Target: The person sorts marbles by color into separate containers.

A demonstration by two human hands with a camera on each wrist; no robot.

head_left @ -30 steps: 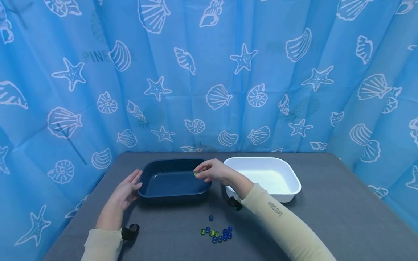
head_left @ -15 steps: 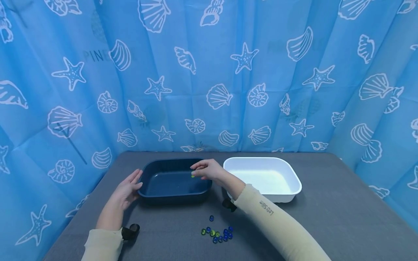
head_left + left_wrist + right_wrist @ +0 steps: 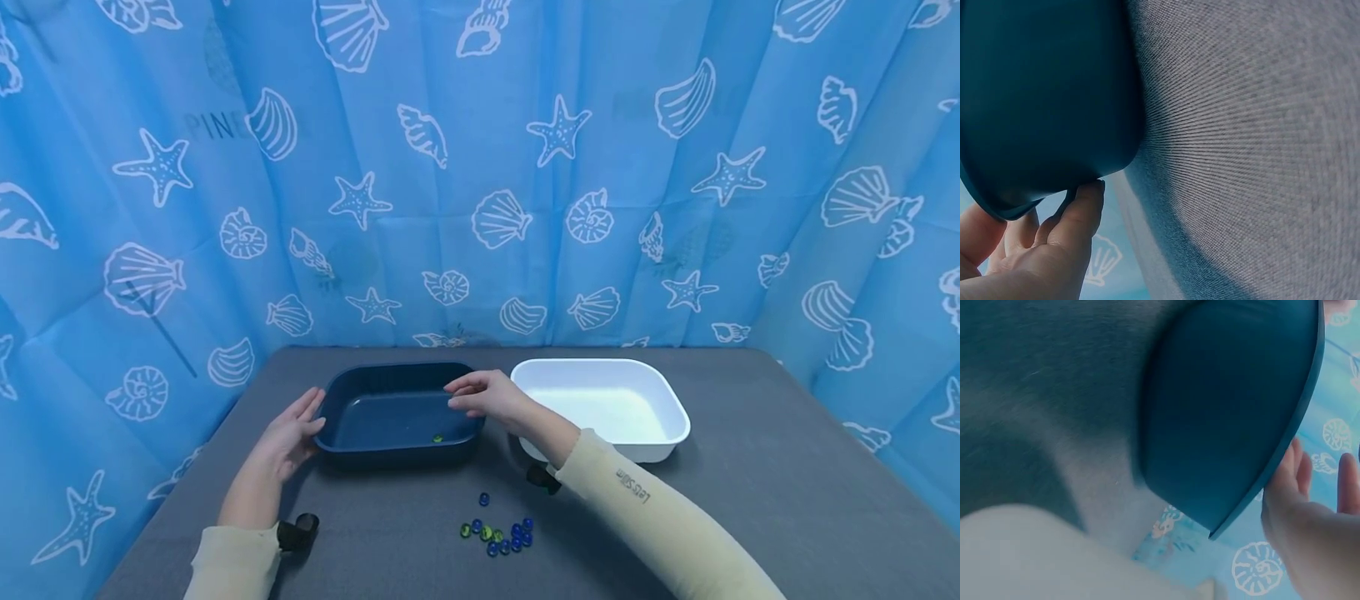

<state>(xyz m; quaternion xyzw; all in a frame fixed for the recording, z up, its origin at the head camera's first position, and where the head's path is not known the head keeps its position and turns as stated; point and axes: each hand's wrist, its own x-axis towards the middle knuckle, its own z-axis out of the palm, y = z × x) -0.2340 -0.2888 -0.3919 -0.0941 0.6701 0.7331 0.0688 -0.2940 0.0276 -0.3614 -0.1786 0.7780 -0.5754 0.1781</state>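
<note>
A dark blue tray (image 3: 352,379) stands on the grey table, with one green bead (image 3: 437,437) lying inside near its front right corner. My right hand (image 3: 480,394) hovers over the tray's right rim with fingers loosely extended and nothing in them. Straight fingers of my left hand (image 3: 288,433) rest against the tray's left wall; the left wrist view shows a fingertip (image 3: 1088,194) touching the tray (image 3: 1041,100). A white tray (image 3: 667,433) stands to the right of the blue one. The right wrist view shows the blue tray's underside (image 3: 1229,419).
A cluster of several blue and green beads (image 3: 498,535) lies on the grey table (image 3: 750,500) in front of the trays. A blue seashell curtain (image 3: 480,167) closes off the back and both sides.
My right hand let go of the green bead it was pinching; the bead now lies in the blue tray. The hand's fingers have opened. My left hand has not moved.
</note>
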